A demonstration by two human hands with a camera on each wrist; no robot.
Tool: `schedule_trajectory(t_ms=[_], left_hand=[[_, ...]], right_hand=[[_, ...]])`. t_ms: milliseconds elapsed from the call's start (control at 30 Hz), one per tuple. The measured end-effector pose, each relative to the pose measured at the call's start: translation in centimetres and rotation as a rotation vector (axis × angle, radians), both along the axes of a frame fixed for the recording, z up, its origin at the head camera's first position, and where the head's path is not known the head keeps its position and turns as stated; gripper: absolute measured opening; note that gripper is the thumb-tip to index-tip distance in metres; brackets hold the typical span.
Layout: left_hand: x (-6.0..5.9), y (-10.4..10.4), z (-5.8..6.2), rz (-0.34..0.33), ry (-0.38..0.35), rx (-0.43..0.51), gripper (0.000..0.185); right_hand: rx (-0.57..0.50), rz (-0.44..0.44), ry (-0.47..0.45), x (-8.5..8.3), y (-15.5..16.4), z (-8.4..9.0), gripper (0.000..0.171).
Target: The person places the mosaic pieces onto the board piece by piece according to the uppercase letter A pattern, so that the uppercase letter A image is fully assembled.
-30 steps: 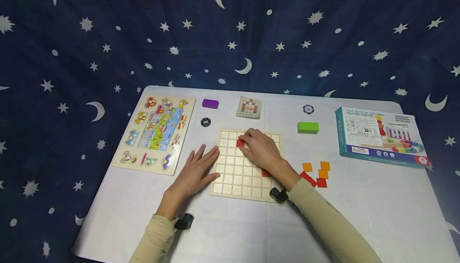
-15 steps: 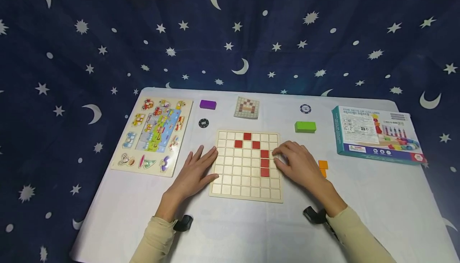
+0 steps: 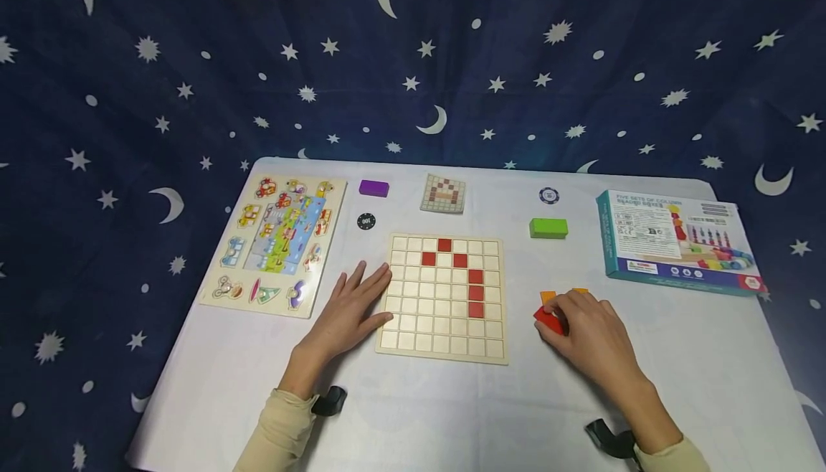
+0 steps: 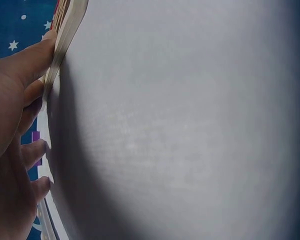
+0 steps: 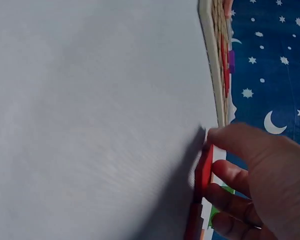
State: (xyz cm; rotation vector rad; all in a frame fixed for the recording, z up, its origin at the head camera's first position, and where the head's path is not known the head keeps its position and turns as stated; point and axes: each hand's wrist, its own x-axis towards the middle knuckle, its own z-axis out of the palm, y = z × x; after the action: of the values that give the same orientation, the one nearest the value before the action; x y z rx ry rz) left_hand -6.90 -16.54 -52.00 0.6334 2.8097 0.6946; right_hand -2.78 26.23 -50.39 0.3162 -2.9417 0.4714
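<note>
Presently a red tile [image 3: 550,320] is being picked from the loose pile just right of the wooden grid board [image 3: 442,298]. It is pinched at its edge by the curled fingers and thumb of the right hand [image 3: 594,339], with orange tiles [image 3: 548,296] partly hidden behind the knuckles. The grip of the left hand [image 3: 348,310] is spread flat on the white surface [image 3: 452,407], its fingertips touching the board's left edge, so the board appears to be steadied. Six red tiles [image 3: 475,293] are already seated in the grid, forming a bent line from the upper middle down the right side; the fetching step is judged to be in hand, with much of the grid unfilled. For the next move the tile would need to be lifted clear of the pile, carried over the board and lowered squarely into a free cell next to the line, perhaps checked against the pattern card [image 3: 444,193] at the far edge.

From the head view the whole layout is given, but the pinch itself is hidden under the hand. By the right wrist view the tile [image 5: 204,170] is shown tipped up on edge between thumb and fingers [image 5: 230,175]. By the left wrist view only straight fingers [image 4: 30,65] against the board's side [image 4: 67,30] are shown.
</note>
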Motion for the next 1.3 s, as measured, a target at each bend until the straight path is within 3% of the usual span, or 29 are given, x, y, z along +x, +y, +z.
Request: schedule_trajectory(t_ms=[367, 600, 900, 1100, 1300], left_hand=[[0.1, 0.0, 0.1, 0.002, 0.004, 0.004, 0.079], [0.1, 0.1, 0.2, -0.002, -0.005, 0.011, 0.079], [0.0, 0.1, 0.3, -0.004, -0.009, -0.002, 0.078], [0.0, 0.1, 0.3, -0.007, -0.002, -0.005, 0.079], [-0.1, 0.1, 0.3, -0.006, 0.000, -0.004, 0.078]], right_hand=[[-0.040, 0.009, 0.035, 0.2, -0.3, -0.3, 0.031], [-0.045, 0.041, 0.054, -0.5, -0.8, 0.0, 0.029], [-0.081, 0.124, -0.011, -3.5, -4.6, 0.9, 0.028], [-0.150, 0.191, -0.091, -6.2, -9.2, 1.5, 0.031], [-0.153, 0.275, -0.131, -8.6, -13.9, 1.2, 0.030]])
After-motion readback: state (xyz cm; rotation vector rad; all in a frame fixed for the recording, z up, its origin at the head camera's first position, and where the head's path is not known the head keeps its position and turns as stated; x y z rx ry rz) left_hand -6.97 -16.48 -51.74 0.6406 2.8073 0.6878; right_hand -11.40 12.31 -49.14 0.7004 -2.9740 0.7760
